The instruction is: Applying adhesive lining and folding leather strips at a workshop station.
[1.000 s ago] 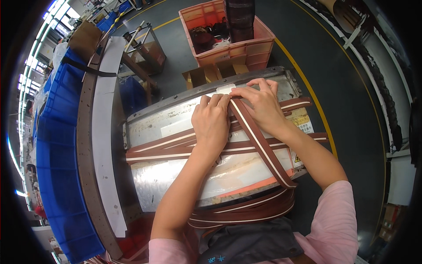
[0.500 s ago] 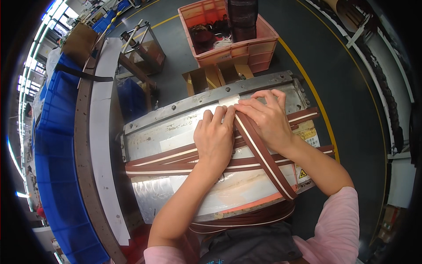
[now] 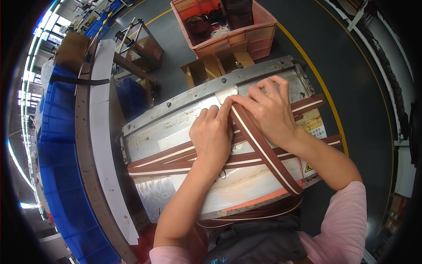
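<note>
A long brown strip with a white stripe [image 3: 263, 147] runs slantwise from the near edge of a metal worktop [image 3: 171, 128] up to my fingertips. My left hand [image 3: 210, 138] pinches its far end between thumb and forefinger. From the other side, my right hand [image 3: 273, 115] grips the same end, its remaining fingers curled and raised. Just beyond the fingertips lies a small pale patch [image 3: 226, 94]. Further lengths of brown strip [image 3: 158, 168] cross the worktop beneath my wrists, folded back at the left. More of it hangs looped at the near edge, by my apron.
An orange-pink crate [image 3: 259, 37] with dark material stands on the floor beyond the worktop, open cardboard boxes [image 3: 195, 72] before it. Blue bins [image 3: 57, 176] and a long pale board [image 3: 103, 132] line the left. A metal-framed stand [image 3: 147, 50] is at the far left.
The view has shifted slightly. My fingertips have come closer together at the strip's end, and my left fingers are more curled. The strip still lies along the same slant.
</note>
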{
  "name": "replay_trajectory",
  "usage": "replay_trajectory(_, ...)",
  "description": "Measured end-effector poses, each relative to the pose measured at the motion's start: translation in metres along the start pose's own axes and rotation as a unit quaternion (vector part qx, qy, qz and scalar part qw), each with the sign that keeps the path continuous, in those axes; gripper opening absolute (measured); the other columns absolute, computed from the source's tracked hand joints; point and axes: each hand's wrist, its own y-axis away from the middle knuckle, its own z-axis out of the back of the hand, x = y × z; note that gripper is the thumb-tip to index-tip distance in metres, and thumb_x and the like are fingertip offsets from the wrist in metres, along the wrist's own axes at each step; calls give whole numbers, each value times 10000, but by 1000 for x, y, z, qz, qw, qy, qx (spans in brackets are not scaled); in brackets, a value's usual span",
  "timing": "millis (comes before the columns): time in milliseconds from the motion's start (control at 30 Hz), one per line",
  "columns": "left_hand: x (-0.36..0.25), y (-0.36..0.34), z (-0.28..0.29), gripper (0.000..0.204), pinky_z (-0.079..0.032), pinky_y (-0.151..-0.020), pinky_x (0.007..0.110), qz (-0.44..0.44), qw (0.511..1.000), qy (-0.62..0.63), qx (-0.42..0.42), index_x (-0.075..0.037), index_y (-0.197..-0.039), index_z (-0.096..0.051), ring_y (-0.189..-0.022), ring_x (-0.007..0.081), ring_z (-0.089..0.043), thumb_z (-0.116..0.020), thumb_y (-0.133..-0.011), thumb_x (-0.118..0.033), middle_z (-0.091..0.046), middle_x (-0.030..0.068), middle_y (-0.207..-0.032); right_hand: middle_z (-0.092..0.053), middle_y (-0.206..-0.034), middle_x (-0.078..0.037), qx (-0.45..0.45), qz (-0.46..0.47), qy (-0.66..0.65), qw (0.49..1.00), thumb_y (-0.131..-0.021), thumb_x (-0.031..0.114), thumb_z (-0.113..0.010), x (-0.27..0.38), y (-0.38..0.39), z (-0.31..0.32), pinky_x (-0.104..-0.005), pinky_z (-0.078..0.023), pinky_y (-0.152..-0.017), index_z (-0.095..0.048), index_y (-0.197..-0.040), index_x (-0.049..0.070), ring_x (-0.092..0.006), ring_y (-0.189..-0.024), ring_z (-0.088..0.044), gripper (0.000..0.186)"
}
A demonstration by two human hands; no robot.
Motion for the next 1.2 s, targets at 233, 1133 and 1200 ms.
replay_trajectory(233, 0, -1, 0, 588, -545, -693, 389, -1, 1000, 15, -4, -146, -1321, -735, -806, 248, -650, -784, -754, 2, -656, 49, -831, -665, -842, -16, -1, 9, -2, 1000, -867, 151, -715, 1, 0, -1, -449, -354, -1072, -806, -1088, 111, -213, -942, -609, 243)
replay_trajectory(1133, 12, -15, 11, 283, -553, -802, 430, -16, 994, 110, -22, -87, -1153, -762, -907, 334, -636, -734, -878, -28, -753, 82, -1060, -653, -956, -72, 49, 131, -26, 990, -845, 52, -716, -35, -37, -6, -373, -497, -898, -657, -963, 59, -249, -948, -672, 133)
replay_trajectory(1200, 12, -16, 7, 260, -553, -793, 424, -21, 993, 109, -38, -93, -1128, -772, -897, 328, -630, -734, -878, -32, -752, 71, -1051, -647, -952, -75, 66, 150, -27, 986, -860, 68, -729, -44, -38, -11, -380, -497, -879, -661, -961, 61, -266, -937, -661, 122)
